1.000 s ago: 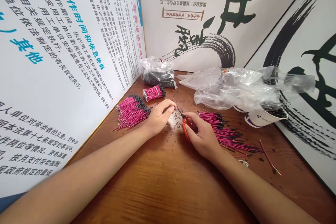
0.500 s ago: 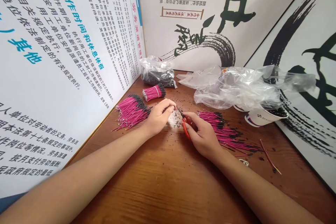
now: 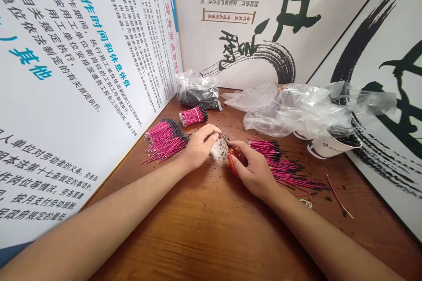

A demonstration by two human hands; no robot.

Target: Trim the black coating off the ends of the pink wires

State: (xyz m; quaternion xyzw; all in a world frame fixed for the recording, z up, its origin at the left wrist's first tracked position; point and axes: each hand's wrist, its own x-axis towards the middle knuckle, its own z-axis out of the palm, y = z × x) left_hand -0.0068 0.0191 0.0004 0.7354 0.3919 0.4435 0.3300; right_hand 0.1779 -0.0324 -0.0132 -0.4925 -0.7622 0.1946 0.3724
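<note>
My right hand (image 3: 252,164) is closed round the red handles of a pair of scissors (image 3: 233,158), whose dark tip points up and left. That tip meets the fingertips of my left hand (image 3: 201,145), which are pinched together; what they hold is too small and covered to name. Left of this hand lies a loose pile of pink wires (image 3: 165,140) with black ends. Beside my right hand spreads another heap of pink wires (image 3: 280,162). Tiny dark scraps (image 3: 224,147) are scattered on the table under the scissors.
A banded bundle of pink wires (image 3: 193,116) lies behind the left pile. At the back are a plastic bag with black pieces (image 3: 199,94), crumpled clear bags (image 3: 283,107) and a paper cup (image 3: 325,148). A single wire (image 3: 338,195) lies right. Printed panels (image 3: 227,70) border the table.
The scissors' handles have shifted slightly in my right hand, to the left. My left hand has barely moved, and the piles lie as before.
</note>
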